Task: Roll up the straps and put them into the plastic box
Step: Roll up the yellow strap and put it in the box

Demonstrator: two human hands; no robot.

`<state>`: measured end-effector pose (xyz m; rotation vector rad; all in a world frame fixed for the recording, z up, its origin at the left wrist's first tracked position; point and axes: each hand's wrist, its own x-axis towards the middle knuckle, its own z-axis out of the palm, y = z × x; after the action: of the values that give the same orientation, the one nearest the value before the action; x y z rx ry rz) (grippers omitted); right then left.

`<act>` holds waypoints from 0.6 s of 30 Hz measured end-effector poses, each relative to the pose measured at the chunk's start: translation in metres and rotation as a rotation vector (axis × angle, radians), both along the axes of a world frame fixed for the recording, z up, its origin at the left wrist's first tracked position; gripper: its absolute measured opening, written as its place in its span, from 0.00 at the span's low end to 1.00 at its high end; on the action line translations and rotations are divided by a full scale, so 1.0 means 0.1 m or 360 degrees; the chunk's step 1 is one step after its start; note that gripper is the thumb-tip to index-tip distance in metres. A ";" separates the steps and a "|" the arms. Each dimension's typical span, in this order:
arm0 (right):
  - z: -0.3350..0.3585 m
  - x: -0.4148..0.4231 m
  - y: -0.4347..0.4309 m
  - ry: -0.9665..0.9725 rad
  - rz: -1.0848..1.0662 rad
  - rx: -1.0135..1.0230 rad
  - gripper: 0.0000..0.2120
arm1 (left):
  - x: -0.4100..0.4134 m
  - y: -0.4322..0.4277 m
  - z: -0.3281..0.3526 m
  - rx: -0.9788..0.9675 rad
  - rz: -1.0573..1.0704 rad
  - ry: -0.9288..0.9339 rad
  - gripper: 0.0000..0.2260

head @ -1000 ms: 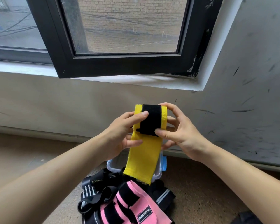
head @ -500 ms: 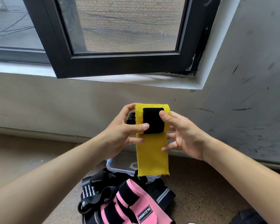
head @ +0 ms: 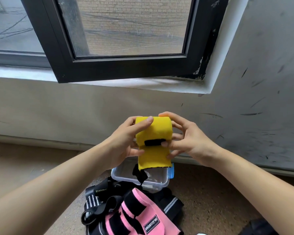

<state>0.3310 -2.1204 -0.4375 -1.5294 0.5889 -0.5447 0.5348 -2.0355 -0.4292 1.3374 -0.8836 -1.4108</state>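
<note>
Head view: yellow strap [head: 158, 131] is gripped by left hand [head: 124, 143] and right hand [head: 192, 141]; if the grip is slackened, the roll could be undone.

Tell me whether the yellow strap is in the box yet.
No: the left hand and right hand hold the yellow strap above the box.
</note>
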 end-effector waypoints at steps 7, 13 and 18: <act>0.04 0.03 0.03 0.0074 0.0000 0.0209 0.36 | 0.06 0.01 0.00 -0.0190 0.0080 0.0064 0.27; 0.05 0.05 0.04 0.0087 -0.0069 0.0332 0.30 | 0.07 0.00 -0.07 -0.0302 0.0027 0.0034 0.31; 0.03 0.04 0.04 -0.0007 -0.0116 0.0375 0.28 | 0.08 0.00 -0.09 -0.0217 -0.0073 -0.0144 0.32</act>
<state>0.3349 -2.1165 -0.4345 -1.2877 0.6830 -0.5149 0.5425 -2.0355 -0.4378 1.2930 -1.0573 -1.3087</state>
